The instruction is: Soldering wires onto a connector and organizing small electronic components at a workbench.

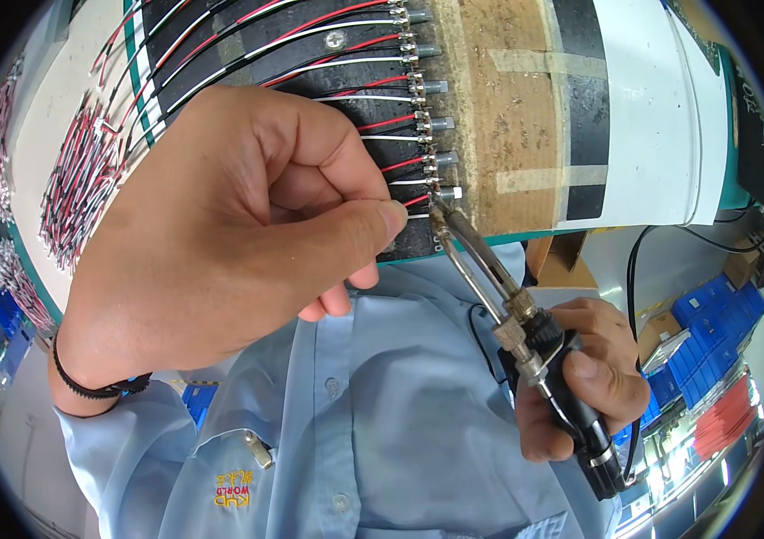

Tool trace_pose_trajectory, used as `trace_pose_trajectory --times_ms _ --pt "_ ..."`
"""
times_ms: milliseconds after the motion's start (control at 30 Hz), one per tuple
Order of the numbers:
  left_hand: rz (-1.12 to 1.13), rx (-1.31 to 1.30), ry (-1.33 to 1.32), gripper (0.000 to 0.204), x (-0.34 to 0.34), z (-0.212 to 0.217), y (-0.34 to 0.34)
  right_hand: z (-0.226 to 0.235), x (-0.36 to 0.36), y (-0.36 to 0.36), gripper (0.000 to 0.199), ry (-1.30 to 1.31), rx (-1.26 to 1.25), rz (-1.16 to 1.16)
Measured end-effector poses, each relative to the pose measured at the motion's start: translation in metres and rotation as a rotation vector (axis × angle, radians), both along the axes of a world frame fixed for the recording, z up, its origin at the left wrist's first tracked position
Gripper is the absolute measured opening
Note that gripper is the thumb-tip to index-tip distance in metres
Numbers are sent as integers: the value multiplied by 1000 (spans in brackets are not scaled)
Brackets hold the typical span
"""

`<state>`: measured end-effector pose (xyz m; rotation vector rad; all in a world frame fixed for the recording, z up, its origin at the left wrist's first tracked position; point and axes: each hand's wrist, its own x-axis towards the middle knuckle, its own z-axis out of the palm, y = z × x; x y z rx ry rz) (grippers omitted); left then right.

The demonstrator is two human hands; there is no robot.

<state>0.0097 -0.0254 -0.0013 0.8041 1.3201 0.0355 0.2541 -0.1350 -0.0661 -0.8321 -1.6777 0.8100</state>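
My left hand is closed, thumb and forefinger pinching a thin red wire near its end. That wire meets the last small metal connector in a row at the bench's near edge. In my right hand is a black soldering iron with two slim metal tubes running side by side. Its tip is at or very close to the joint of that connector; exact contact is hard to make out. Several more connectors line up beyond, each with red and white wires leading left.
A brown taped board lies right of the connectors, beside a white surface. Bundles of red, black and white wires lie at the left. A black cable hangs by my right hand. Blue bins stand at the far right.
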Motion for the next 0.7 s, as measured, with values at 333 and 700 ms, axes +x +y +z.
trace_pose_trajectory --times_ms 333,700 --pt "-3 9 0 13 1 2 0 4 5 1 58 -21 -28 29" --pt "-9 -8 4 12 1 1 1 8 6 -5 59 -46 -30 -8"
